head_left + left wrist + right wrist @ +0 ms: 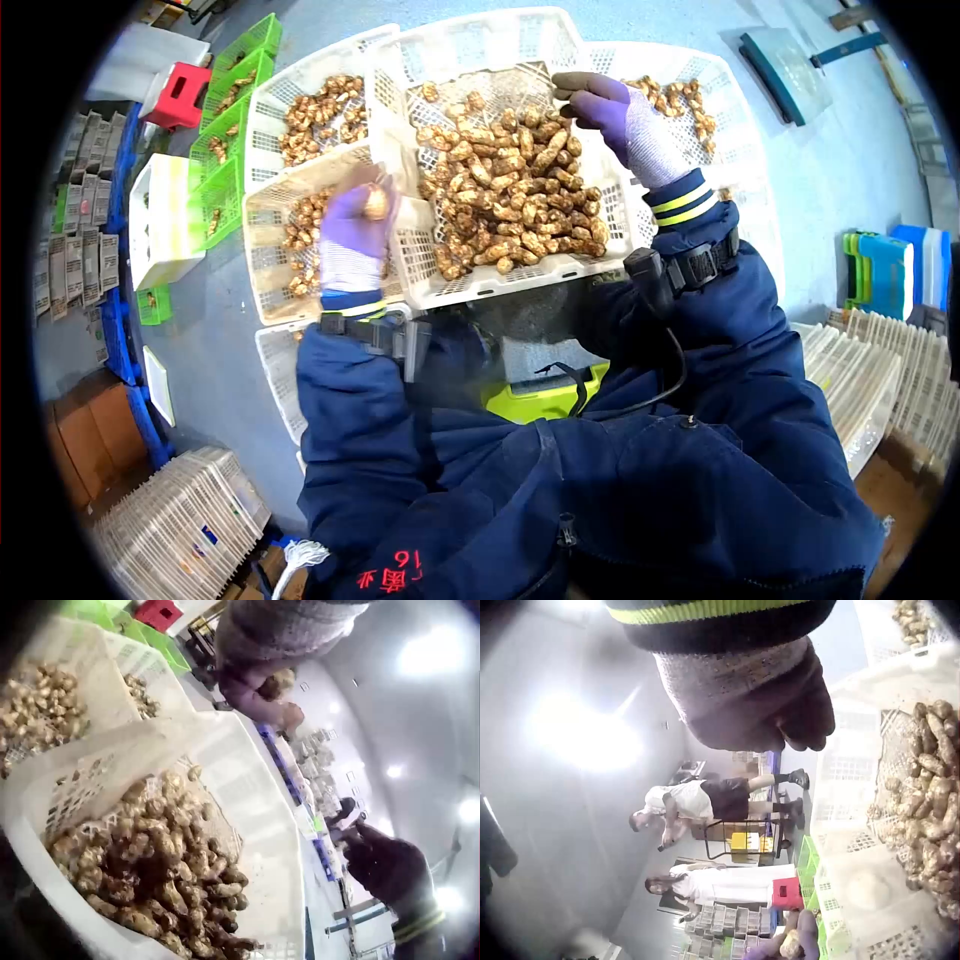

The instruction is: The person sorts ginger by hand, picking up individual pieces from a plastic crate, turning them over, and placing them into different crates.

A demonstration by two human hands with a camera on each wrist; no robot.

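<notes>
My left hand (pixel 352 222), in a purple and white glove, holds a stubby tan-brown piece (pixel 376 203) like a mushroom or tuber. It is over the wall between the middle crate and a left one; motion blurs it. The same piece (pixel 790 945) shows between its fingers in the right wrist view. My right hand (pixel 615 112) hovers at the far right rim of the middle white crate (pixel 470 292), its dirt-darkened fingers reaching out loosely, nothing visible in them. A heap of knobby brown pieces (pixel 510 190) fills most of that crate.
White crates with fewer pieces flank it at left (pixel 262 225) and right (pixel 745 150). Green baskets (pixel 225 160) and a red stool (pixel 182 95) are farther left. Stacked white trays (pixel 190 515) stand low left. Two people, one in a white shirt (pixel 694 801), are in the background.
</notes>
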